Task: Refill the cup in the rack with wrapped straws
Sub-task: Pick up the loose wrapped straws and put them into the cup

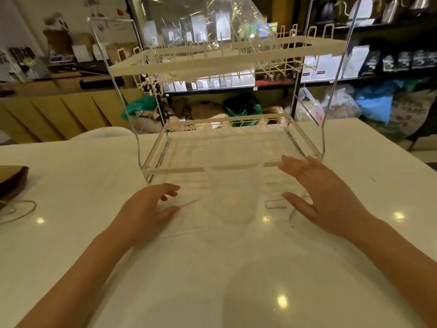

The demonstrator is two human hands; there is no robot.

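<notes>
Shelves packed with bags and boxes fill the room behind a white glossy desk [212,280], which carries everything you are working with. Your left hand [146,209] hovers low over the desk, its fingers [169,189] loosely spread and slightly curled, gripping nothing. Your right hand [316,192] is raised a little higher on the other side, its fingers [292,162] splayed wide apart and also empty; the fingertips sit near the front rail of the rack [227,143], though whether they touch it is unclear through the blur.

Between your two hands stands a clear plastic cup [233,192], upright, at the front edge of the rack's lower tier. It is too transparent and blurred to tell whether it sits inside that tier or just in front of it on the desk. A thin pale sliver [189,203] lies on the desk just beyond your left fingertips; what it is cannot be made out.

The rack itself is a two-tier clear frame with cream wire trays, set toward the far middle of the desk. At the desk's left edge lie a brown paper bag [13,181] and a looped cord [21,210].
</notes>
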